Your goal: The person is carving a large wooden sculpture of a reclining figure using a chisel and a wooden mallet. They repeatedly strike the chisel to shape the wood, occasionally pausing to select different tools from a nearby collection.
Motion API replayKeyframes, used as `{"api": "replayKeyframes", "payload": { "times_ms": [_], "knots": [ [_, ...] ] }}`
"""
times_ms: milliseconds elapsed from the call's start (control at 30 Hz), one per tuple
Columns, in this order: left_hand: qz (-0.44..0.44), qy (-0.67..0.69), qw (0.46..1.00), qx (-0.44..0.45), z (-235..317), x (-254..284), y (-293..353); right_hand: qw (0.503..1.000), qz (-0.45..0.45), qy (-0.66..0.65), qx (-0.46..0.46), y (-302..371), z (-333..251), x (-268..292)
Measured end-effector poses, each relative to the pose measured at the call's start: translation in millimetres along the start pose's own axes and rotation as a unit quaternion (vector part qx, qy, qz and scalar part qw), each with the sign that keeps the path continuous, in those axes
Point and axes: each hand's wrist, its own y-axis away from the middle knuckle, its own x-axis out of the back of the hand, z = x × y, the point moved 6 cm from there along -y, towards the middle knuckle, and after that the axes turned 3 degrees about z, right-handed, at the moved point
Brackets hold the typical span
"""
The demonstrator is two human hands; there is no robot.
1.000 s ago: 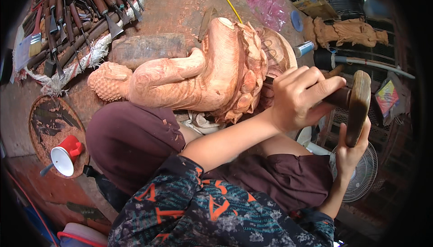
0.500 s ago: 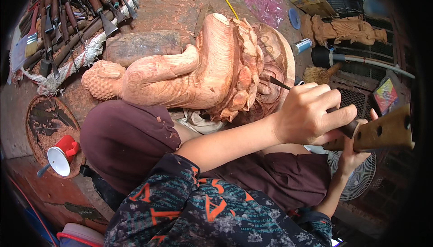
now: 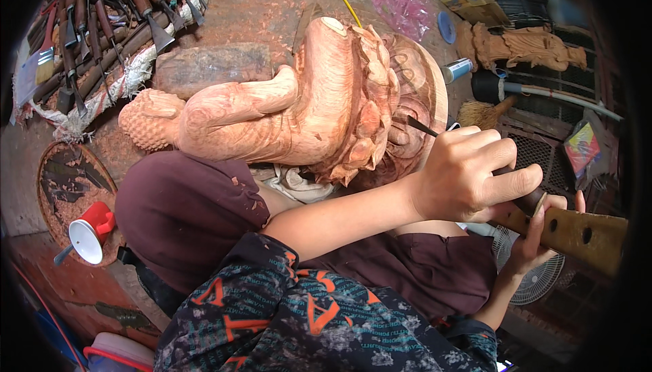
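Observation:
My left hand [image 3: 468, 168] is closed around the dark handle of a chisel [image 3: 422, 126]. The chisel's thin blade points left, over the carved round base of a wooden seated statue [image 3: 238, 117]. That pale reddish figure lies on its side, its knobbly head to the left and a ring of carved petals by the base. Behind the chisel's handle end, my right hand [image 3: 530, 243] has its fingers around a flat brown wooden mallet [image 3: 587, 236] with dark holes or dents. The mallet's near part is partly covered by my left hand. Whether mallet and handle touch, I cannot tell.
Several chisels [image 3: 146, 5] and a brush [image 3: 45, 63] lie at the far left beside a wood block [image 3: 214, 69]. A red mug [image 3: 88, 236] stands near a tray of shavings [image 3: 71, 175]. Rightward are another carved statue [image 3: 523, 47], a pink plastic bag [image 3: 401, 2] and a fan [image 3: 536, 277].
The outer end of the mallet has swung down toward me, and my right hand's fingers have shifted with it. My left hand keeps the chisel over the base. The view has drifted slightly.

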Motion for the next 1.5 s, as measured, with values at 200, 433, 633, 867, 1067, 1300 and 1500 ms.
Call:
{"api": "replayKeyframes", "payload": {
  "times_ms": [200,433,633,867,1067,1300,1500],
  "knots": [
    [0.044,0.016,0.999,0.006,-2,4,-7,0.985,-0.028,0.125,0.118,16,26,2],
    [0.005,0.009,1.0,0.029,-7,0,1,0.985,-0.022,0.149,0.085,14,21,2],
    [0.047,0.031,0.998,0.01,-9,5,-2,0.987,-0.05,0.132,0.071,13,23,2],
    [0.042,0.016,0.999,0.004,-9,10,0,0.997,-0.027,0.055,0.052,10,34,12],
    [0.024,0.002,1.0,0.015,-12,10,6,0.995,-0.011,0.075,0.071,4,10,-2],
    [0.067,0.014,0.998,-0.004,-15,17,1,0.977,-0.068,0.165,0.118,7,10,-2],
    [0.117,0.035,0.992,0.014,-22,19,6,0.986,-0.085,0.14,0.03,6,8,-13]
  ]
}}
